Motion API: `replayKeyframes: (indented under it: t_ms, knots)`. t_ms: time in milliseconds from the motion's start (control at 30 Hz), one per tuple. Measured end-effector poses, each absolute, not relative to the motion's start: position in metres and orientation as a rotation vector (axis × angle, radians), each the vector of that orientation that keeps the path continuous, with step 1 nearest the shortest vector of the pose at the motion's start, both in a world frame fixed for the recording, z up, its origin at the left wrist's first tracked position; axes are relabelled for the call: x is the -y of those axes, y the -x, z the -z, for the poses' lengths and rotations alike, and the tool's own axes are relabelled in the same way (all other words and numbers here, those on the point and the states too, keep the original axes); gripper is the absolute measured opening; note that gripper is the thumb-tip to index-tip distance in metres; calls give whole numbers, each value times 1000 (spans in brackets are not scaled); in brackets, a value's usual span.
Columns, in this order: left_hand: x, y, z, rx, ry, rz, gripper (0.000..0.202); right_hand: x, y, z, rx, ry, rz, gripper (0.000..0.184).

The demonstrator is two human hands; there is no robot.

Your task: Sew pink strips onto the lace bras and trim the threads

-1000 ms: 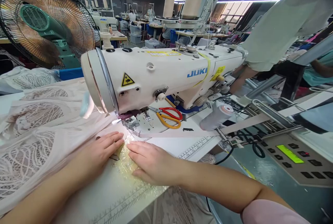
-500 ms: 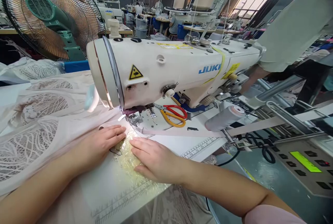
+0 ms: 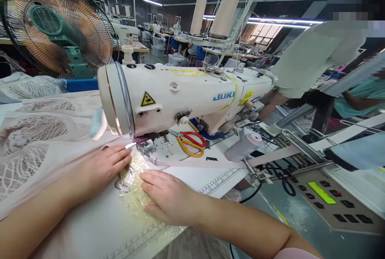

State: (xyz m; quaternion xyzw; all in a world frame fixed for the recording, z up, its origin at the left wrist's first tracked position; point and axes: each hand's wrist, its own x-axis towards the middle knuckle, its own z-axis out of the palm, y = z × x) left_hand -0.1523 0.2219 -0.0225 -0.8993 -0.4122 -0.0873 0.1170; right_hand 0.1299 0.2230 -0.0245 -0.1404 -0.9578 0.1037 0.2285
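Note:
My left hand (image 3: 105, 167) lies flat on pale pink fabric (image 3: 87, 148), its fingers stretched toward the needle area of a white sewing machine (image 3: 168, 98). A small white piece (image 3: 130, 145) shows at its fingertips; what it is I cannot tell. My right hand (image 3: 168, 196) rests with extended fingers on the right edge of a crinkled, clear yellowish film (image 3: 135, 194) on the table. Between the hands, a thin dark loop (image 3: 122, 187) shows at the film's left side. Scissors (image 3: 191, 144) with red and yellow handles lie on the machine bed, right of the needle.
Lace-panelled fabric (image 3: 33, 130) is spread at left, below a large fan (image 3: 57, 22). A grey thread cone (image 3: 245, 146) and metal guides stand right of the machine. A control panel (image 3: 331, 198) is at lower right. Behind the machine, another person's pale sleeve (image 3: 309, 58) reaches in.
The view has tilted upward and shifted right, so the machine appears lower and further left. Both hands keep nearly the same places beside the needle and on the film.

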Motion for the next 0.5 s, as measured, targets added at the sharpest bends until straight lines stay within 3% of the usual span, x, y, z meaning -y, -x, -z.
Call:
replayKeyframes:
  t_ms: [333,500]
  knots:
    - [-205,132,-4,1330,2394,-6,43,-178,-113,-3,2557,199,-325,33]
    - [-143,134,-27,1618,2202,-169,48,-99,-63,19,2584,31,-431,39]
